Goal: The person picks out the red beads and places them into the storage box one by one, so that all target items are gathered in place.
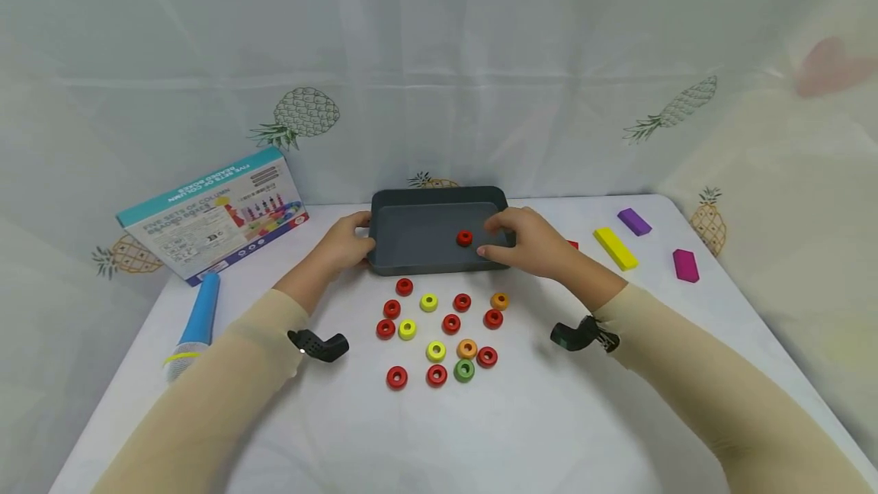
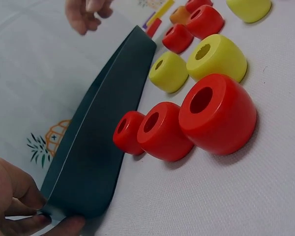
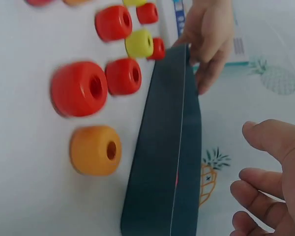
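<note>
My left hand grips the left end of a dark grey tray. In the left wrist view, the thumb and fingers close around the tray's corner. One red bead lies inside the tray, right of its middle. Over the tray's right end hovers my right hand, thumb and fingers apart with nothing between them. The right wrist view shows those loosely bent fingers beyond the tray's wall.
In front of the tray lie several red, yellow and orange beads and a green bead. A printed box and a blue toy microphone are at left. Yellow, purple and magenta blocks lie at right.
</note>
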Action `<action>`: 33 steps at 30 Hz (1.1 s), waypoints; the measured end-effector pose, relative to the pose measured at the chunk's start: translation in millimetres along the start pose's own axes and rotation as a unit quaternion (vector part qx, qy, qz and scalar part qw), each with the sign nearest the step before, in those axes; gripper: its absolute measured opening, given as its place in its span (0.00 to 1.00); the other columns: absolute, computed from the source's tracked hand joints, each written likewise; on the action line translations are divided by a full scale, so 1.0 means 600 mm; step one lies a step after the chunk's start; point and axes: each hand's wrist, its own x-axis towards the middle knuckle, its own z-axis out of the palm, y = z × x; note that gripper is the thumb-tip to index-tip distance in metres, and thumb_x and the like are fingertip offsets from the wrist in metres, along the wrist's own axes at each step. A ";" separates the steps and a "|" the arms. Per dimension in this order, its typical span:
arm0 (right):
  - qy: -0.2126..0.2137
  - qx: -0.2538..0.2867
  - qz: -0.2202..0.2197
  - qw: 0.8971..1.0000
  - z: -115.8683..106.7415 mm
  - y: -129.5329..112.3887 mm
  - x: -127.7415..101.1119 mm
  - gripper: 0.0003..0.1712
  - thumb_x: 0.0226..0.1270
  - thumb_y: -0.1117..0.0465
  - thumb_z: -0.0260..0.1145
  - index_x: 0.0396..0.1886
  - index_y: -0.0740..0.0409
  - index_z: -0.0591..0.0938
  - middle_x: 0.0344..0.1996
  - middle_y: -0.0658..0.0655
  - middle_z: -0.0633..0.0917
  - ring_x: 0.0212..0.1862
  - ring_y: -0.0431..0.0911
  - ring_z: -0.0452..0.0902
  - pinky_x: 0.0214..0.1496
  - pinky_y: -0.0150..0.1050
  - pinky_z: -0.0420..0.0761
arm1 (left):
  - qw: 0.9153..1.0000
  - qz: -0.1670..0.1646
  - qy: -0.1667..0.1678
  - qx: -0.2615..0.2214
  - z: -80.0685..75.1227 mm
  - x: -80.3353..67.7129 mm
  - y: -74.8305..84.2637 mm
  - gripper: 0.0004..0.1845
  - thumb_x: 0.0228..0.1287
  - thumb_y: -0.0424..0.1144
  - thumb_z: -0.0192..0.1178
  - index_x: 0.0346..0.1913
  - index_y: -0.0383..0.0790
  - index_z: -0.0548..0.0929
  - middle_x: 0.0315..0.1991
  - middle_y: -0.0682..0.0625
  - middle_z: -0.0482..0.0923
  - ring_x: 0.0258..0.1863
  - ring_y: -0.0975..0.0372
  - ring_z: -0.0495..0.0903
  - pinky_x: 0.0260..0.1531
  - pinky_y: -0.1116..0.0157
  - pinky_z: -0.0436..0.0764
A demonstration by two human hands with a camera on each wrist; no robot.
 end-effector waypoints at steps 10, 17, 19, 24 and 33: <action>0.011 0.021 -0.005 1.000 0.004 -0.028 -0.075 0.23 0.60 0.49 0.77 0.53 0.49 0.85 0.48 0.47 0.85 0.53 0.46 0.74 0.50 0.49 0.82 | 1.000 0.013 0.004 0.007 0.002 0.000 -0.001 0.36 0.68 0.31 0.53 0.79 0.41 0.60 0.74 0.42 0.64 0.56 0.48 0.76 0.43 0.57 0.87; 0.007 0.039 -0.015 0.999 0.022 -0.041 -0.121 0.20 0.58 0.51 0.78 0.50 0.44 0.85 0.44 0.43 0.85 0.54 0.48 0.75 0.51 0.50 0.82 | 1.000 0.009 0.005 0.010 0.003 0.000 0.002 0.36 0.69 0.31 0.53 0.79 0.42 0.60 0.74 0.44 0.64 0.56 0.49 0.76 0.44 0.56 0.87; 0.004 0.041 -0.019 0.999 0.030 -0.041 -0.133 0.19 0.58 0.52 0.78 0.50 0.43 0.84 0.44 0.45 0.85 0.54 0.50 0.75 0.50 0.51 0.83 | 1.000 0.006 0.005 0.010 0.004 0.000 0.002 0.36 0.69 0.32 0.53 0.79 0.43 0.60 0.75 0.44 0.64 0.56 0.49 0.76 0.45 0.56 0.87; -0.006 0.052 -0.029 0.998 0.053 -0.036 -0.158 0.18 0.59 0.51 0.77 0.49 0.44 0.85 0.43 0.46 0.85 0.53 0.49 0.74 0.49 0.49 0.83 | 1.000 0.002 0.007 0.014 0.003 -0.001 0.002 0.36 0.70 0.32 0.54 0.79 0.43 0.60 0.75 0.44 0.63 0.57 0.48 0.75 0.47 0.55 0.86; -0.036 0.056 0.007 0.998 0.098 -0.028 -0.196 0.21 0.55 0.50 0.79 0.49 0.41 0.85 0.45 0.39 0.83 0.54 0.39 0.70 0.54 0.43 0.83 | 1.000 0.005 0.007 0.017 0.001 -0.007 0.004 0.36 0.69 0.32 0.53 0.79 0.42 0.59 0.75 0.43 0.63 0.60 0.48 0.72 0.51 0.53 0.85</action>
